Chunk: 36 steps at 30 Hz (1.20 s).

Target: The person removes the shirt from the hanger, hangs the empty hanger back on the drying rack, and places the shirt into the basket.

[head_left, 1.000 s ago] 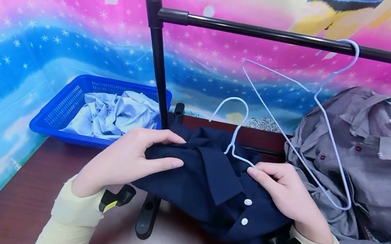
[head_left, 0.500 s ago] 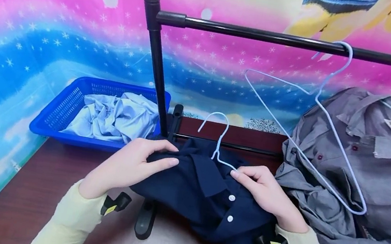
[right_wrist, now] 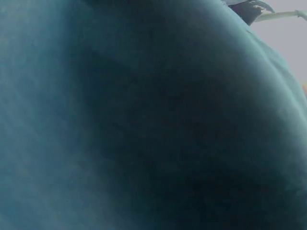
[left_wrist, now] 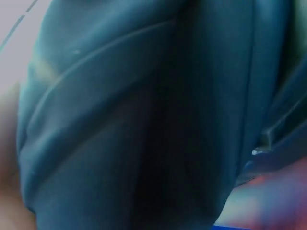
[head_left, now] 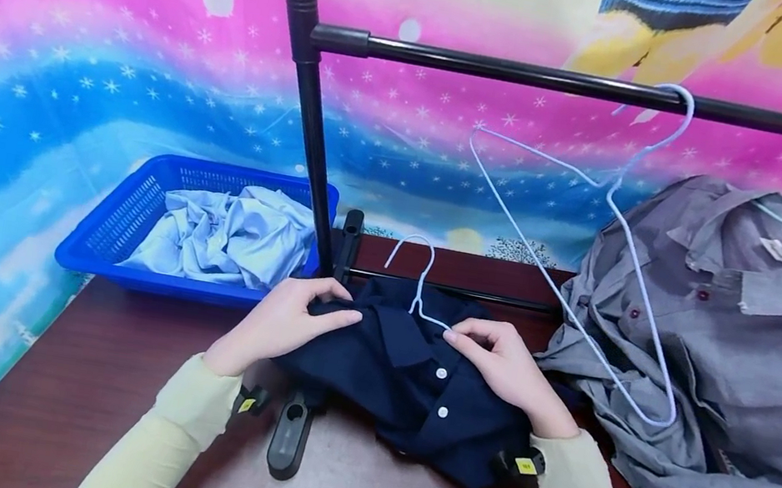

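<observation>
In the head view a navy shirt (head_left: pixel 366 358) with white buttons and a collar hangs bunched between both hands, just above or against the table. A white wire hanger (head_left: pixel 424 276) is inside it; its hook sticks up from the neck. My left hand (head_left: pixel 289 317) grips the left shoulder, thumb on top. My right hand (head_left: pixel 505 366) pinches the right shoulder, with its thumb at the hanger's arm. Fingers under the cloth are hidden. Dark cloth of the shirt (left_wrist: pixel 110 120) fills most of the left wrist view, and the shirt (right_wrist: pixel 158 120) nearly all of the right wrist view.
A black clothes rack (head_left: pixel 537 75) spans the back. On its rail hangs a bare white hanger (head_left: pixel 635 255). A grey shirt (head_left: pixel 762 350) is at the right. Left, a blue basket (head_left: pixel 93 258) holds a light blue garment (head_left: pixel 233 237). Beneath is a brown table (head_left: pixel 116 355).
Both hands have moved left and lower with the navy shirt and its hanger, still gripping the shoulders. The bare hanger on the rail has swung slightly.
</observation>
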{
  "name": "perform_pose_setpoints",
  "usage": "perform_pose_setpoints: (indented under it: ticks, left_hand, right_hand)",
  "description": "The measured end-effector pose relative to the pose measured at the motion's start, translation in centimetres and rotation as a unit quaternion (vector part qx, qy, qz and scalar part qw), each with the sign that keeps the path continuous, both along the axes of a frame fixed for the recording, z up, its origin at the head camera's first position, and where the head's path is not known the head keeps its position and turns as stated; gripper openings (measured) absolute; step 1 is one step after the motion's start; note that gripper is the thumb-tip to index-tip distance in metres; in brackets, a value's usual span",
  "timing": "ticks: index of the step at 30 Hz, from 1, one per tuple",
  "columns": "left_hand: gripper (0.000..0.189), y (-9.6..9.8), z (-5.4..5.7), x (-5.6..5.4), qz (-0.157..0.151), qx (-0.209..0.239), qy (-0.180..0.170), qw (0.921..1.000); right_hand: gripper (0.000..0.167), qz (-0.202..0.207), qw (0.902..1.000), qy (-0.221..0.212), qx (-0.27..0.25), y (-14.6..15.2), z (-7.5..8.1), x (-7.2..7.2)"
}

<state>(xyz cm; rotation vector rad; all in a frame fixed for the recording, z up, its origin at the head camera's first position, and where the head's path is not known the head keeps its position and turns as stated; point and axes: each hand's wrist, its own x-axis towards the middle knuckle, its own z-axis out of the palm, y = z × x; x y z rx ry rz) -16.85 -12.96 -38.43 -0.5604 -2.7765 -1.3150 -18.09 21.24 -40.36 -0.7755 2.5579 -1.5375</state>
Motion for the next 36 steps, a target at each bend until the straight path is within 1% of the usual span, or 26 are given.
perform_pose_setpoints:
  ticks: [3, 6, 8, 11, 13, 15, 17, 22, 24, 26, 30, 31, 33, 36]
  left_hand:
    - [0.047, 0.4, -0.4, -0.2, 0.007, -0.002, 0.032, 0.9995]
    - [0.044, 0.9, -0.3, -0.1, 0.017, -0.001, 0.07, 0.9974]
    - [0.042, 1.3, -0.1, 0.1, 0.027, 0.001, 0.086, 0.996]
    - [0.04, 2.0, 0.2, 0.6, 0.031, -0.007, 0.088, 0.9956]
    - [0.041, 2.5, 0.5, 0.9, 0.024, -0.015, 0.084, 0.9961]
    - [0.042, 3.0, 0.6, 1.0, 0.016, -0.028, 0.08, 0.9963]
    - [0.043, 3.3, 0.7, 1.2, 0.01, -0.035, 0.079, 0.9962]
    - [0.044, 3.9, 0.6, 1.3, 0.005, -0.043, 0.083, 0.9956]
    - [0.043, 4.0, 0.5, 1.4, -0.004, -0.044, 0.089, 0.9951]
    - [0.04, 4.0, 0.6, 1.4, -0.015, -0.04, 0.096, 0.9944]
    - [0.031, 4.0, 1.0, 1.5, -0.035, -0.02, 0.114, 0.9926]
    - [0.028, 4.0, 1.1, 1.5, -0.038, -0.012, 0.122, 0.9918]
    - [0.021, 4.0, 1.2, 1.5, -0.04, 0.002, 0.143, 0.989]
    - [0.013, 4.0, 1.3, 1.5, -0.031, 0.016, 0.189, 0.9813]
  right_hand:
    - [0.007, -0.021, 0.9995, -0.019, -0.01, -0.2, -0.2, -0.3]
    - [0.009, -0.035, 0.9983, -0.023, -0.04, -0.5, 0.6, 0.1]
    - [0.011, -0.042, 0.9977, -0.01, -0.052, -0.7, 1.3, 0.6]
    - [0.006, -0.051, 0.9979, 0.02, -0.034, -0.9, 2.1, 1.2]
    - [0.003, -0.052, 0.9978, 0.038, -0.014, -0.9, 2.5, 1.6]
    - [0.004, -0.053, 0.9972, 0.053, -0.001, -1.1, 2.8, 2.0]
    - [0.004, -0.053, 0.9959, 0.073, 0.003, -1.2, 3.0, 2.3]
    - [0.007, -0.045, 0.9925, 0.114, -0.004, -0.9, 2.6, 2.1]
    - [0.008, -0.036, 0.9917, 0.124, -0.002, -0.5, 2.4, 2.0]
    - [0.004, -0.027, 0.9909, 0.132, 0.001, -0.3, 2.6, 1.9]
    - [0.003, -0.016, 0.9882, 0.152, 0.004, -0.4, 3.6, 2.0]
    - [0.006, -0.015, 0.9873, 0.158, 0.003, -0.5, 3.9, 2.0]
    - [0.014, -0.016, 0.9856, 0.168, 0.0, -0.8, 4.4, 2.0]
    - [0.017, -0.014, 0.9848, 0.173, -0.004, -0.9, 5.1, 2.1]
